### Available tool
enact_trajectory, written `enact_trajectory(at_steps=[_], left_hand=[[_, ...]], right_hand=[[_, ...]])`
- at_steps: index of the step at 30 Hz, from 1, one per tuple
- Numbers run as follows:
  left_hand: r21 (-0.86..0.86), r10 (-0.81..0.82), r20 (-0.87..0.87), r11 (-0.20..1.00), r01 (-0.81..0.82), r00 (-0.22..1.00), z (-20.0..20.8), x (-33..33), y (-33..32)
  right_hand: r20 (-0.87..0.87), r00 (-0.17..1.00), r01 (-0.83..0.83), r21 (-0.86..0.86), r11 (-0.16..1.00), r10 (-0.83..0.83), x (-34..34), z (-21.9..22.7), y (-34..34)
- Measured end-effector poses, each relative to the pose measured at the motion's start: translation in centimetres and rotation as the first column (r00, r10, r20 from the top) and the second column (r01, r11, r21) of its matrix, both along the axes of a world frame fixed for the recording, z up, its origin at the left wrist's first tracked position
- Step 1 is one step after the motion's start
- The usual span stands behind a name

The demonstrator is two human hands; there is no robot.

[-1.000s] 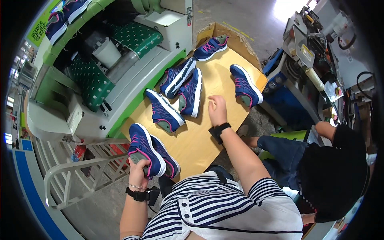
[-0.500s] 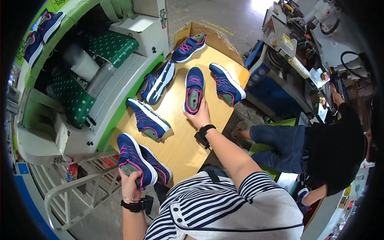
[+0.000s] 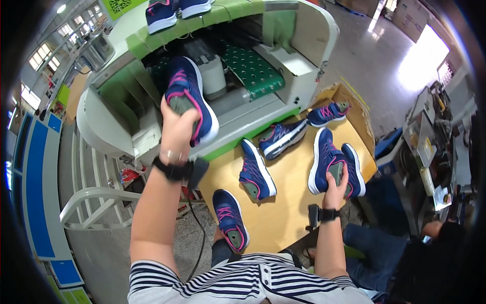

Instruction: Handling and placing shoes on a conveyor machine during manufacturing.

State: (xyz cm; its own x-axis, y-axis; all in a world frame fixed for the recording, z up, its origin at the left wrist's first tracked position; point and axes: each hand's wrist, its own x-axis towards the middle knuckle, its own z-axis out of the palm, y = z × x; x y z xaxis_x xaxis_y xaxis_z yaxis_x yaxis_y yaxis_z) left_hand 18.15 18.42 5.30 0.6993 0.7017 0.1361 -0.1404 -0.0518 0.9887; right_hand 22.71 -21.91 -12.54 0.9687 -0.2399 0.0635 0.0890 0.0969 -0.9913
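Observation:
My left hand (image 3: 178,121) grips the heel end of a navy sneaker (image 3: 185,83) with pink trim and white sole, raised before the machine opening with its toe pointing away. At the right of the wooden board, my right hand (image 3: 335,190) is closed round the heel of another navy sneaker (image 3: 322,152); a matching sneaker (image 3: 356,169) lies partly behind it. A sneaker (image 3: 230,220) sits at the board's near left. Toward the middle is one more sneaker (image 3: 256,172). Beyond it a sneaker (image 3: 284,138) rests on its side, and another sneaker (image 3: 328,114) lies at the far edge.
The pale machine (image 3: 228,124) has a green dotted belt (image 3: 253,68) inside. Sneakers (image 3: 161,17) stand on its top. A white metal rail (image 3: 96,195) is at the left, and a cardboard box edge (image 3: 354,99) borders the board. A person (image 3: 405,253) is at the lower right.
My view has swung left. The left hand has lifted its sneaker off the board's near left up to the machine opening. The right hand has brought its sneaker to the right, beside another one.

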Motion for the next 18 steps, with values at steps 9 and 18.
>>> enact_trajectory(at_steps=[9, 18], left_hand=[[0.322, 0.41, 0.144, 0.841, -0.434, 0.901, -6.3, 6.1, 9.5], [0.57, -0.052, -0.528, 0.719, 0.399, 0.848, -11.5, -19.4, -3.5]], right_hand=[[0.607, 0.694, -0.164, -0.39, 0.906, 0.387, 12.7, 15.6, 23.3], [0.116, 0.674, -0.424, -0.749, 0.51, 0.73, 12.7, 9.3, 13.9]])
